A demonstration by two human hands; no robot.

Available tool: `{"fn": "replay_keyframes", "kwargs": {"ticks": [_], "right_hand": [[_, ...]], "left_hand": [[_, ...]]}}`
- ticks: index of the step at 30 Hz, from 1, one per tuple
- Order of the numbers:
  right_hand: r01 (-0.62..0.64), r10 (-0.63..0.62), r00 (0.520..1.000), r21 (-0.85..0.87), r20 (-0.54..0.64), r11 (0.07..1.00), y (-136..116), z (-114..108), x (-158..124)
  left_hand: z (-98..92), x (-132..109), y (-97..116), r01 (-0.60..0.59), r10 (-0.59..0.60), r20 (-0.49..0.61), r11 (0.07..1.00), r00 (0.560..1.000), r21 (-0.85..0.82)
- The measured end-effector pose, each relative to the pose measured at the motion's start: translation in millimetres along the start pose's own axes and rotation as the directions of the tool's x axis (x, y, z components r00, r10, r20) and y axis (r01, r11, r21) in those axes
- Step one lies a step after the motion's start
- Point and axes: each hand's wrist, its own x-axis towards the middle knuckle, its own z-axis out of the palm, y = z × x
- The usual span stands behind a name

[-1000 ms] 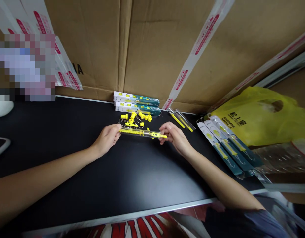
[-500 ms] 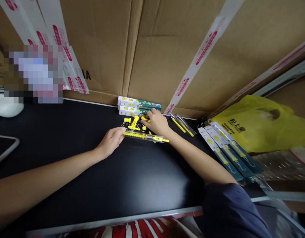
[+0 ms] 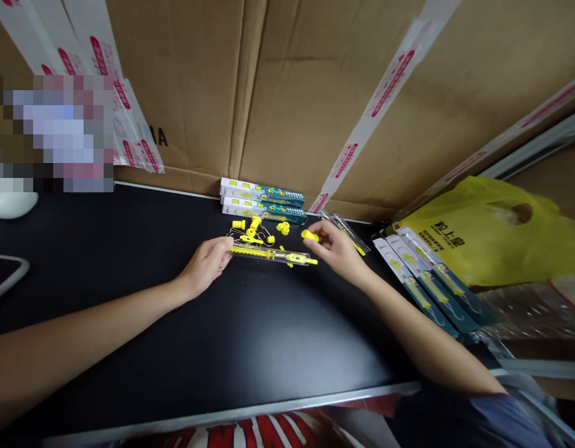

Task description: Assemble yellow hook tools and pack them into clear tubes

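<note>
Your left hand (image 3: 206, 264) grips one end of the clear tube (image 3: 269, 254) lying on the black surface (image 3: 250, 336). Your right hand (image 3: 336, 249) pinches a yellow cap (image 3: 309, 236) just above the tube's other end.

The tabletop (image 3: 129, 249) is black with a pale silver edge. The tube (image 3: 269, 254) is clear with a yellow core and yellow tip. The cap (image 3: 310, 236) and the loose caps (image 3: 254, 225) are bright yellow. The boxes (image 3: 262, 200) are teal and white with yellow print. The cards (image 3: 422, 274) are teal and white. The bag (image 3: 493, 233) is yellow with dark lettering. The cartons (image 3: 287, 93) are brown, crossed by white tape (image 3: 385, 81) with red print.
</note>
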Motion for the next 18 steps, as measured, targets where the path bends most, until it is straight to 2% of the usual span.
{"fn": "replay_keyframes", "kwargs": {"ticks": [3,6,10,18], "right_hand": [[-0.08,0.08,0.997,0.115,0.007,0.99,5.2,-5.7,-32.0],[-0.047,0.048,0.999,0.02,-0.019,0.999,4.0,-8.7,-47.0],[0.026,-0.026,1.0,-0.061,0.002,0.998,-4.5,-13.0,-49.8],[0.034,-0.037,0.998,-0.065,-0.049,0.997,-12.3,-8.7,-54.4]], "left_hand": [[-0.4,0.1,0.7,0.005,-0.005,-0.009,1.0,1.0,0.001],[-1.0,0.3,0.9,-0.003,0.003,-0.01,1.0,1.0,0.004],[-2.9,0.9,-0.6,-0.035,0.035,-0.004,0.999,0.999,0.007],[-4.8,1.8,-2.7,-0.037,0.037,0.008,0.999,0.999,0.016]]}}
